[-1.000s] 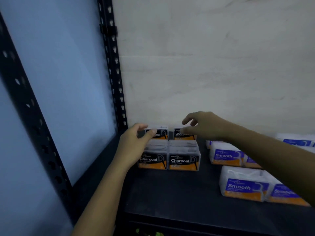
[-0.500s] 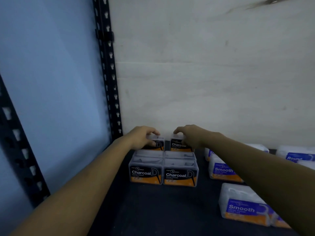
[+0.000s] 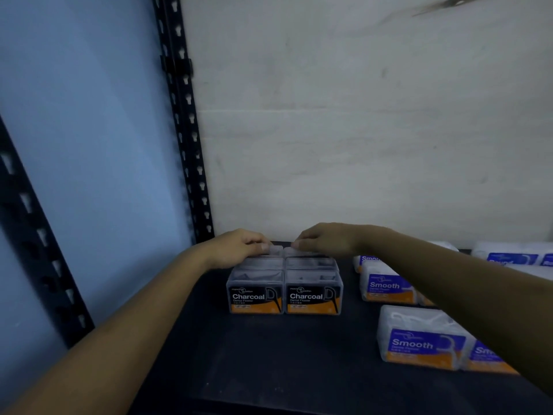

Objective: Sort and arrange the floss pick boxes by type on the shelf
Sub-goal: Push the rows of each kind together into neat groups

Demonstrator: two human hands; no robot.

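Two clear Charcoal floss pick boxes with black and orange labels stand side by side at the front of a block on the black shelf. Behind them sit more Charcoal boxes in rows. My left hand rests with curled fingers on the back left Charcoal box. My right hand presses its fingertips on the back right Charcoal box. The rear boxes are mostly hidden by my hands and the front boxes.
White Smooth floss pick boxes with blue and orange labels lie to the right, partly under my right forearm; more sit at the far right. A black perforated upright stands at the back left corner. A pale wall backs the shelf.
Both hands dropped from above the rear Charcoal boxes onto their tops and closed in. The camera moved nearer and tilted down, so the front labels now show larger.
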